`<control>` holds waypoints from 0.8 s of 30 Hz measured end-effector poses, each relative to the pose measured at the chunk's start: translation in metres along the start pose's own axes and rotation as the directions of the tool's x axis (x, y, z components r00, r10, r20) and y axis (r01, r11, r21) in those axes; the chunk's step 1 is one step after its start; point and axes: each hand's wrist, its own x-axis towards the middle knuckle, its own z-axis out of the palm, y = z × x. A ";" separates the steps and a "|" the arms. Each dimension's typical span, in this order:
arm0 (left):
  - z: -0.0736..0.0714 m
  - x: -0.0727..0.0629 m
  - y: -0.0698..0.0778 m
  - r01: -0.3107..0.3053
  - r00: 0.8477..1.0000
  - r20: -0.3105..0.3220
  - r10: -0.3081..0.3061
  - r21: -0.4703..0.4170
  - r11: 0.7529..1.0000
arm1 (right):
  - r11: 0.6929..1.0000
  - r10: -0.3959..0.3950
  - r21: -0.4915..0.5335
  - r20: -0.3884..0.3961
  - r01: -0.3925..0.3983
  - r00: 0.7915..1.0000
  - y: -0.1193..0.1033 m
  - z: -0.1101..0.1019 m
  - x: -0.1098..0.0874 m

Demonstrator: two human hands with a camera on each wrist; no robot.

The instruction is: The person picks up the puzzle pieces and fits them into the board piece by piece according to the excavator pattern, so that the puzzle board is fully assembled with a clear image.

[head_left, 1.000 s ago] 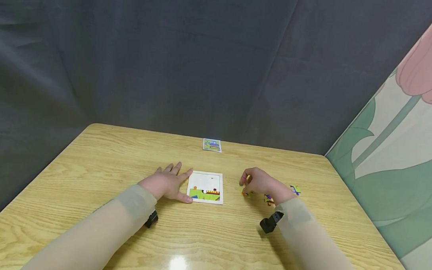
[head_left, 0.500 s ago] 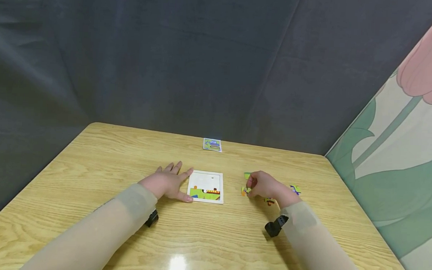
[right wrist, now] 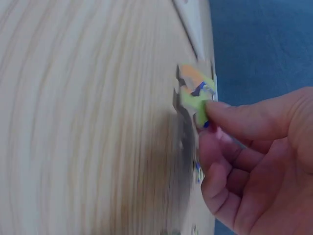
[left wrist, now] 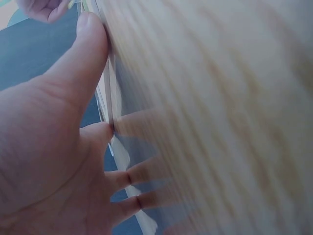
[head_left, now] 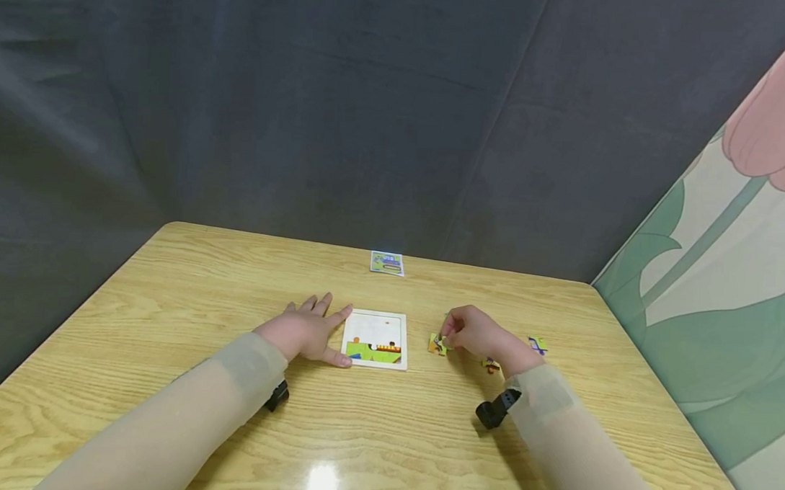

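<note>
A square puzzle board [head_left: 374, 326] with a white frame lies mid-table in the head view. Green and red pieces fill its lower part. My left hand [head_left: 303, 333] rests spread at the board's left side, thumb and index finger touching its edge. To the right of the board, my right hand [head_left: 472, 331] pinches a green and orange puzzle piece [head_left: 436, 344] between thumb and fingers. In the right wrist view this puzzle piece [right wrist: 196, 88] is tilted up from the wood, close to the tabletop. The fingertips behind it are partly hidden.
Loose puzzle pieces lie right of the right hand: one [head_left: 490, 364] by the wrist, another [head_left: 537, 344] farther right. A small picture card [head_left: 387, 263] is near the table's back edge. A dark curtain [head_left: 345, 113] hangs behind the wooden table [head_left: 373, 432].
My right hand has taken hold of the puzzle piece and shifted it slightly left, toward the board. The left hand stays in place.
</note>
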 end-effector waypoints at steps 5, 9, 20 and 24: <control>0.002 0.001 0.000 0.003 1.000 0.005 -0.004 0.002 1.000 | 0.990 -0.032 0.134 -0.031 0.036 0.999 -0.011 0.009 0.006; 0.003 0.002 -0.001 0.004 1.000 -0.001 -0.004 0.009 1.000 | 0.981 -0.045 0.186 -0.067 0.057 0.997 -0.022 0.018 0.012; 0.004 0.002 -0.003 0.016 1.000 -0.011 -0.016 0.031 0.999 | 0.966 -0.006 0.258 -0.094 0.030 0.996 -0.052 0.049 0.035; 0.002 0.000 -0.001 0.014 1.000 -0.006 -0.014 0.040 0.999 | 0.969 -0.009 0.248 -0.072 0.027 0.997 -0.061 0.059 0.040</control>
